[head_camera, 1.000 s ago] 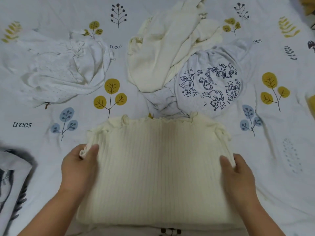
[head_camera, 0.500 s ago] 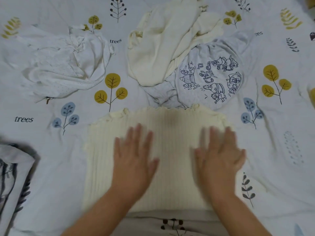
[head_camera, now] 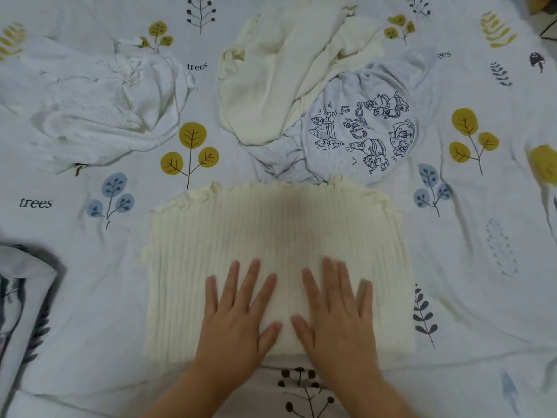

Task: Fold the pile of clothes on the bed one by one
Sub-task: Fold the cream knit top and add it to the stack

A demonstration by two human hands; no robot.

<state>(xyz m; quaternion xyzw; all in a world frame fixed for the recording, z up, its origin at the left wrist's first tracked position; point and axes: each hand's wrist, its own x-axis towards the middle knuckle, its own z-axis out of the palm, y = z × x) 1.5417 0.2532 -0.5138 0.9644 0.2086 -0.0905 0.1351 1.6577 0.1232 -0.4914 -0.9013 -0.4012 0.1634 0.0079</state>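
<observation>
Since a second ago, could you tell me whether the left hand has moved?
Yes. The left hand went from the cream top's left edge inward to its middle, now pressing flat beside the right hand.

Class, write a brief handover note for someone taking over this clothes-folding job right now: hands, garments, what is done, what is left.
Left hand and right hand: both open, flat on the folded cream ribbed top, near its front edge.
Done: that top lies folded, nearest the person, on the tree-print bedsheet.
Left: the cream garment heaped over the grey cartoon-print shirt behind it, and the crumpled white garment at far left, all unfolded.
</observation>
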